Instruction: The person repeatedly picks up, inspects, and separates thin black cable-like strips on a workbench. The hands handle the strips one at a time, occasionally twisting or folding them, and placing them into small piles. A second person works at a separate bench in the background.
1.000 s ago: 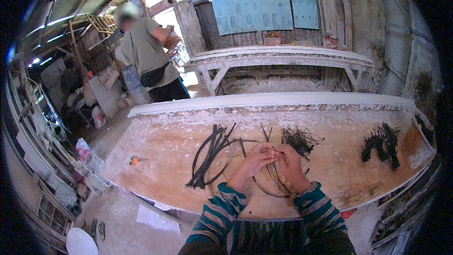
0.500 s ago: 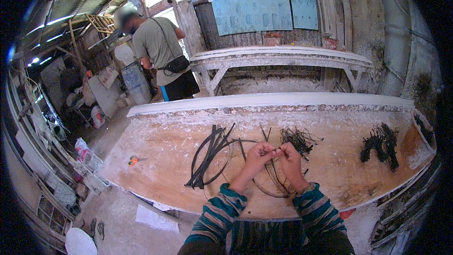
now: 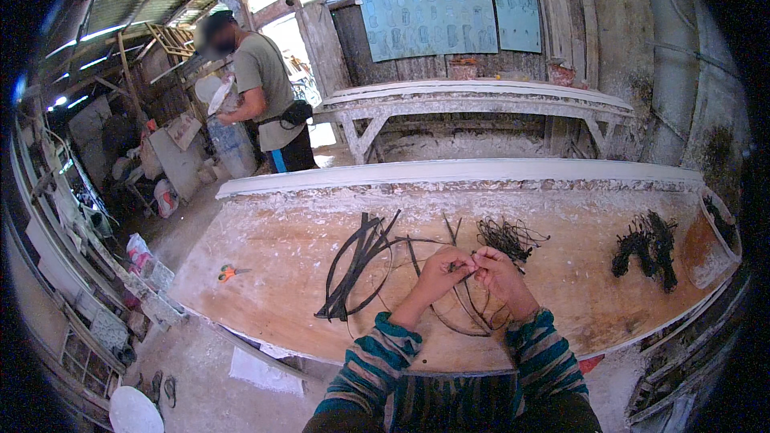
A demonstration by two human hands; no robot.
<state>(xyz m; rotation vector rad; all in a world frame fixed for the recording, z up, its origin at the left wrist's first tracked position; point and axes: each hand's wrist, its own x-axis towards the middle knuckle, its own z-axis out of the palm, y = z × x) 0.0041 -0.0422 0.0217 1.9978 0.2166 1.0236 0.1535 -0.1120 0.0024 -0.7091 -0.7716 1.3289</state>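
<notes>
My left hand (image 3: 443, 271) and my right hand (image 3: 499, 274) meet over the wooden table, fingertips pinched close together on a thin dark cord. Its ends are mostly hidden by my fingers. Under and around my wrists, long thin dark strands (image 3: 472, 305) curve across the tabletop. Left of my hands lies a looped bundle of flat black strips (image 3: 350, 273). Just beyond my right hand sits a tangle of thin black knotted cords (image 3: 513, 236). Farther right are bunched black knotted cords (image 3: 659, 248).
Orange-handled scissors (image 3: 229, 273) lie at the table's (image 3: 273, 305) left. A brownish container (image 3: 710, 244) lies tilted at its right end. A white-edged ledge (image 3: 449, 170) runs along the back. Beyond stand another bench (image 3: 481, 95) and a person (image 3: 269, 88) holding something pale.
My hands stay together; the right has shifted slightly, its fingers changing their pinch. The person behind has turned leftward and now holds up a pale object.
</notes>
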